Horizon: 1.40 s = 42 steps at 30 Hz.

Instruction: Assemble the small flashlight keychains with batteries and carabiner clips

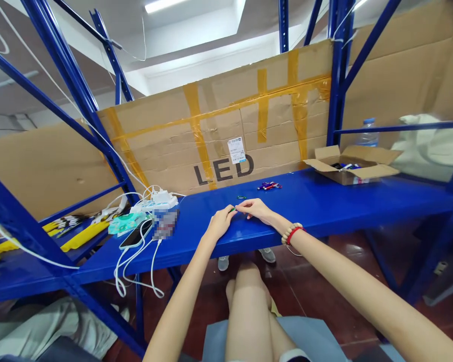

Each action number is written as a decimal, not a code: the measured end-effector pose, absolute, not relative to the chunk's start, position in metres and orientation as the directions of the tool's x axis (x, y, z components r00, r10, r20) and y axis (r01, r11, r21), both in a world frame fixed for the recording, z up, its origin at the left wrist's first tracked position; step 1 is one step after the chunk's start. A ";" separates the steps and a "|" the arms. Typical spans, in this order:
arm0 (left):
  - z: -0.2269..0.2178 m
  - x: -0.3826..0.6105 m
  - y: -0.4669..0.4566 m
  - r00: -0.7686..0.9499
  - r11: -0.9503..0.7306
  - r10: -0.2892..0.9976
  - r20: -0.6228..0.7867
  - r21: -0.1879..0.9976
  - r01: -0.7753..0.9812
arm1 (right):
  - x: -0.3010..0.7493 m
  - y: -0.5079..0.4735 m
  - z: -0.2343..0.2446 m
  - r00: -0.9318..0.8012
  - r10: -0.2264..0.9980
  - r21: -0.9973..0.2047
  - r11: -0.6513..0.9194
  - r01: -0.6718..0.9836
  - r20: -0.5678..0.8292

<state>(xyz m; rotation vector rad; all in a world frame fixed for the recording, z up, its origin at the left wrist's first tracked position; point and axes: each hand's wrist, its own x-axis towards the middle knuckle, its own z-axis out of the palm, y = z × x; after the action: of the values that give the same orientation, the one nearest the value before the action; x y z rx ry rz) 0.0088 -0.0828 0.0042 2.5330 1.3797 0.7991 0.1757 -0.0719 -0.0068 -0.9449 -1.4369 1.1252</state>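
Note:
My left hand (220, 222) is closed in a pinch above the blue table, gripping a small green object (233, 209) that is mostly covered by fingers. At its right end, my right hand (253, 208) also pinches, with the fingertips of both hands almost meeting. Just beyond them a similar slim green piece (241, 197) lies on the tabletop. Farther back and to the right sits a little pile of shiny red and purple-blue pieces (270, 186). All of these are too small for me to name their kind.
An opened cardboard box (349, 173) holds small dark and blue items at the right. Left on the blue table (196, 239) are a phone (136, 234), white cables and a power strip (156, 202). Blue rack posts (337, 75) and a cardboard wall (162, 146) enclose the surface.

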 end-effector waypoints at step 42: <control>-0.001 0.004 -0.064 0.451 -0.599 0.800 0.396 0.568 0.564 | 0.177 -0.063 -0.011 -0.155 0.818 -0.793 0.576 0.200 0.554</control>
<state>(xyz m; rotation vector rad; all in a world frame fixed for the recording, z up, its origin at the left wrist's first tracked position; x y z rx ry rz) 0.0045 -0.0645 -0.0011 2.3521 1.1573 0.9218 0.1765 -0.0626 -0.0107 -0.8588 -1.6741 0.6791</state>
